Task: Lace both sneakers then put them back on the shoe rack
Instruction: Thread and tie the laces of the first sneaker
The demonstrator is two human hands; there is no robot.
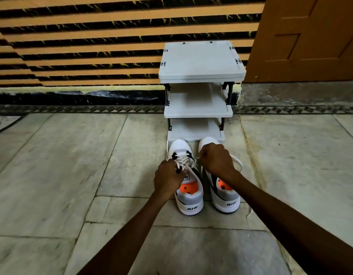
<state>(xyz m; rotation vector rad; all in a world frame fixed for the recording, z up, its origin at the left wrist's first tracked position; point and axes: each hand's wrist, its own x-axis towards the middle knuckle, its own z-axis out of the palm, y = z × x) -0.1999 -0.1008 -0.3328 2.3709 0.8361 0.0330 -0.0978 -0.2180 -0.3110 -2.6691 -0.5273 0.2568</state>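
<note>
Two white sneakers with black and grey panels and orange insoles stand side by side on the floor, toes toward the shoe rack (pixel 198 112). The left sneaker (pixel 188 195) has its white lace (pixel 184 160) crossed through several eyelets. My left hand (pixel 167 178) is closed on one lace end at the left side of its tongue. My right hand (pixel 217 159) pinches the other end and pulls it to the right, above the right sneaker (pixel 225 199). A loose loop of lace (pixel 238 161) lies beside the right sneaker, whose front is hidden by my hand.
The grey three-tier rack stands against a striped orange and black wall, its shelves bare. A brown wooden door (pixel 310 36) is at the right. The marble floor (pixel 72 175) spreads around the shoes. A dark mat corner (pixel 3 124) shows at far left.
</note>
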